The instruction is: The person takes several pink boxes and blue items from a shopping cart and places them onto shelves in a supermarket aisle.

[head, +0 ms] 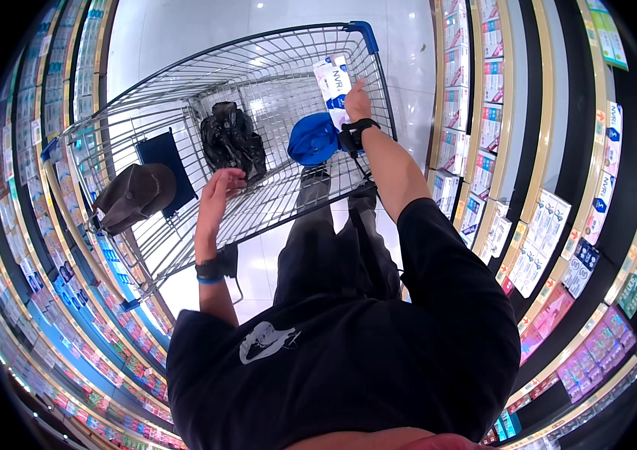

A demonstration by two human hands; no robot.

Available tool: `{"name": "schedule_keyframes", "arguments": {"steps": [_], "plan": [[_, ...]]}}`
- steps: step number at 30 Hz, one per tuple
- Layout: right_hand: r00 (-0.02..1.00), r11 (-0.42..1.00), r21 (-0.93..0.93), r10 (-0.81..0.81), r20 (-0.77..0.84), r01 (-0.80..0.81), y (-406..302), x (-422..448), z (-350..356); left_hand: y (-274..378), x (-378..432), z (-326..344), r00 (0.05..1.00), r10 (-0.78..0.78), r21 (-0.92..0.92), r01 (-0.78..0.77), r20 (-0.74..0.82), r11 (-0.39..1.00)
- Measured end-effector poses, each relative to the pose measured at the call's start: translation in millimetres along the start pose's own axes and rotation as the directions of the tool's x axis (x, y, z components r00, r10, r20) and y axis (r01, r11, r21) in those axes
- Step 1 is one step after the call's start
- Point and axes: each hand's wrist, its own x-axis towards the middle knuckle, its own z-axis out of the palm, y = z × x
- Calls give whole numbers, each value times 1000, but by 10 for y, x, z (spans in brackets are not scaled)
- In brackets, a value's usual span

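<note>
A wire shopping cart [273, 211] with a dark rim stands across in front of me. My right hand [357, 101] is at the cart's right end, closed on the edge of a white and blue printed box [332, 81]. Just below that box lies a round blue cloth item [312, 140]. My left hand [220, 194] hovers over the near side of the cart with its fingers apart, holding nothing. Beyond it, a crumpled black plastic bag [232, 140] sits in the basket. At the cart's left end a dark cap [138, 197] rests beside a dark blue panel [166, 171].
Shelves of boxed goods [456, 112] curve along the right, close to my right arm. More stocked shelves [51, 236] line the left, near the cart's handle [85, 242]. Glossy white floor tiles [183, 34] show around the cart.
</note>
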Motion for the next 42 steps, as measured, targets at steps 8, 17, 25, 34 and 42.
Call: {"name": "schedule_keyframes", "arguments": {"steps": [8,17,25,34,42], "plan": [[1000,999,-31,25,18,-25,21,137,188,-265,2,-7,1000,7,119,-7,3,993],[999,998,34,-46,-22,46,387,351,468,102,125,255,985,47,247,-87,164,965],[944,983,37,-162,-289,180,306,142,395,119,198,284,962,81,335,-168,259,927],[821,842,385,-497,282,378,344,-1434,-1229,972,606,1184,841,201,356,-413,501,839],[922,662,667,-372,-104,342,1869,-2192,-2707,1537,326,2636,606,277,255,-645,746,720]]}}
